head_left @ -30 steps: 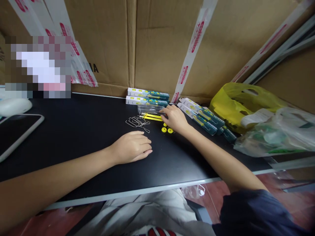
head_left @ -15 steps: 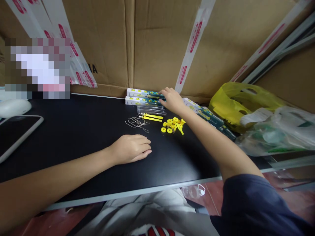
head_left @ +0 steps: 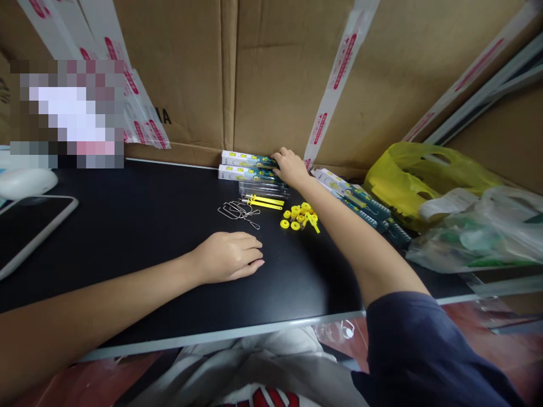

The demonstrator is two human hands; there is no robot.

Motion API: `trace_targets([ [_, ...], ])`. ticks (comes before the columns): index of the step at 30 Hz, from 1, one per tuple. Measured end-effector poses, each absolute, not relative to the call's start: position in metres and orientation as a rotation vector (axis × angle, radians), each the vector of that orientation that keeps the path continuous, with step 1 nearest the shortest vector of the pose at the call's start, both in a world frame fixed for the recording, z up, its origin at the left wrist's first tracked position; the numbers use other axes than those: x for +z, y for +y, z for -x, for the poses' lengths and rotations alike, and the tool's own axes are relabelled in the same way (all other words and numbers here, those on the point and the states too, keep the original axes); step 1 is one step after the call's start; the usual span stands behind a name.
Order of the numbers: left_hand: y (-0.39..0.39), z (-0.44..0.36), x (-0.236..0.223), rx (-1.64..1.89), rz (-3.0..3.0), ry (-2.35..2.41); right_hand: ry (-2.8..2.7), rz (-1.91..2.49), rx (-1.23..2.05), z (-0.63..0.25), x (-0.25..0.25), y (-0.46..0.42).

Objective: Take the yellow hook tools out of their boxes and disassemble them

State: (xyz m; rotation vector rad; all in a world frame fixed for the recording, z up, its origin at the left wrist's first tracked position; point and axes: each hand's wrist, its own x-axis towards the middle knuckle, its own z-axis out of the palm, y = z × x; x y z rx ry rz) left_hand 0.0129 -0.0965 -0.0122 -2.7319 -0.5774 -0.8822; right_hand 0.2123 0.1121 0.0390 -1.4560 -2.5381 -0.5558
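Observation:
My right hand (head_left: 289, 167) reaches to the back of the black table (head_left: 139, 226) and rests, fingers curled, on the right end of two long white-and-teal packets (head_left: 241, 167) lying against the cardboard wall. Whether it grips a packet is unclear. My left hand (head_left: 229, 257) lies on the table, palm down, fingers loosely together, holding nothing. Between the hands lie thin wire pieces (head_left: 238, 211), yellow sticks (head_left: 265, 201) and a heap of small yellow rings and pegs (head_left: 300, 216). A clear packet (head_left: 261, 189) lies just in front of the teal ones.
More teal packets (head_left: 360, 206) fan out at the right, beside a yellow plastic bag (head_left: 416, 175) and a clear bag (head_left: 479, 232). A phone (head_left: 29, 226) and a white mouse (head_left: 25, 182) lie at the left. Cardboard walls (head_left: 271, 73) close off the back.
My right hand left the yellow sticks and moved back onto the teal packets at the wall, uncovering the heap of yellow rings and pegs. My left hand stayed still.

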Motion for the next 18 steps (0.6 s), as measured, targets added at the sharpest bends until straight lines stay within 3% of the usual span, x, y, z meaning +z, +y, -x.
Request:
trace_targets([
  [14,-0.096,-0.011,-0.012,-0.898,2.82,-0.591,-2.496,1.356,-0.455,-0.218,0.049,0.096],
  [18,-0.094,-0.01,-0.01,-1.175,2.965,-0.995,-2.395,1.189,-0.442,-0.226,0.061,0.059],
])
